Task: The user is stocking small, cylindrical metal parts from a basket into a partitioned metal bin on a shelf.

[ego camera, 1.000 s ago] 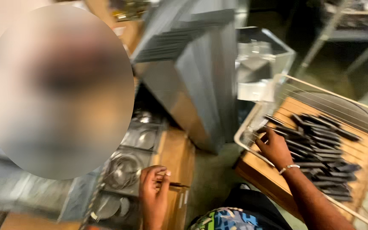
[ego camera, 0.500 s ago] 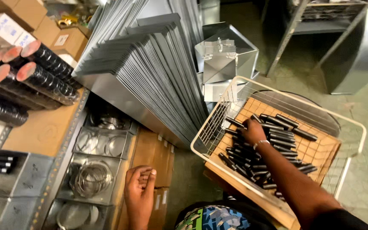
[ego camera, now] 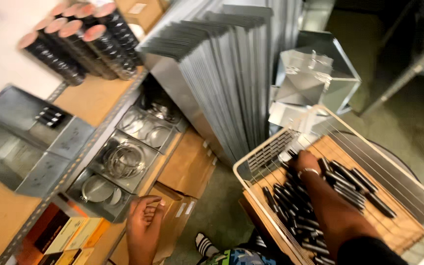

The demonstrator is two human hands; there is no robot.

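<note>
My right hand (ego camera: pixel 304 164), with a metal bracelet at the wrist, reaches into the far left corner of a white wire basket (ego camera: pixel 266 152). Its fingers are curled down around some of the several short black tubes (ego camera: pixel 349 179) that lie on a wooden board in the basket. My left hand (ego camera: pixel 145 218) hovers palm up with its fingers curled, just in front of a brown cardboard box (ego camera: pixel 187 167) on the low shelf. The curled fingers hide whether anything lies in that hand.
Metal shelving (ego camera: pixel 99 130) on the left holds grey bins of metal rings (ego camera: pixel 121 159), black cylinders with pink caps (ego camera: pixel 82 39) and small coloured boxes (ego camera: pixel 62 235). Stacked sheet-metal pieces (ego camera: pixel 226 73) lean ahead. A folded metal duct part (ego camera: pixel 315 73) stands behind the basket.
The view has tilted down and right, and a blurred shape at the left is gone. My right hand slid to the basket's far left corner. My left hand turned palm up and stayed near the boxes.
</note>
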